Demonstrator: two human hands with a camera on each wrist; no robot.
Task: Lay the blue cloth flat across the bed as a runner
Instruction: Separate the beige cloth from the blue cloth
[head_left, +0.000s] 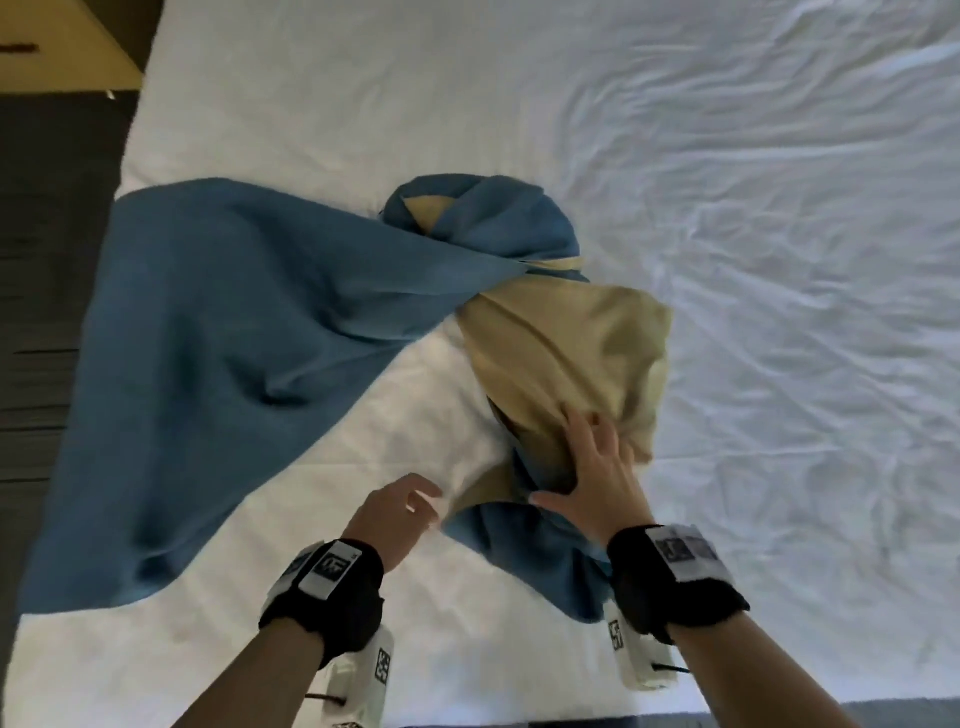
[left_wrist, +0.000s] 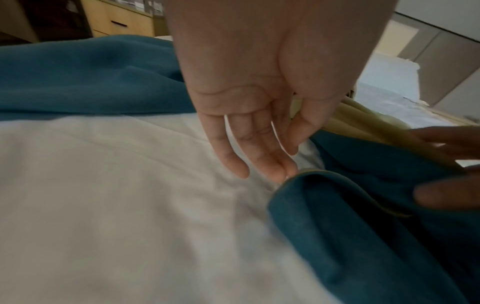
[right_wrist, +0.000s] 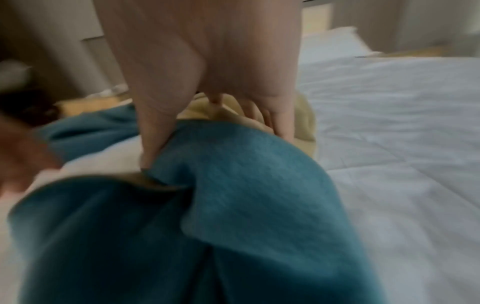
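The blue cloth (head_left: 223, 322) lies twisted on the white bed (head_left: 753, 208). Its left part is spread out and hangs over the bed's left edge. In the middle it is knotted into a bunch, with its beige underside (head_left: 566, 353) turned up. My right hand (head_left: 566, 457) rests on the near end of that bunch, fingers spread over the beige side and thumb on a blue fold (right_wrist: 233, 205). My left hand (head_left: 421, 496) hovers just left of it, fingers relaxed. In the left wrist view its fingertips (left_wrist: 280, 174) touch the blue cloth's hemmed edge (left_wrist: 324, 176).
Dark carpet (head_left: 47, 260) runs along the bed's left side, with a wooden cabinet (head_left: 78, 36) at the far left corner. A drawer unit (left_wrist: 122, 22) stands beyond the bed. A white pillow (right_wrist: 332, 45) lies at the head end. Wrinkled white sheet fills the right side.
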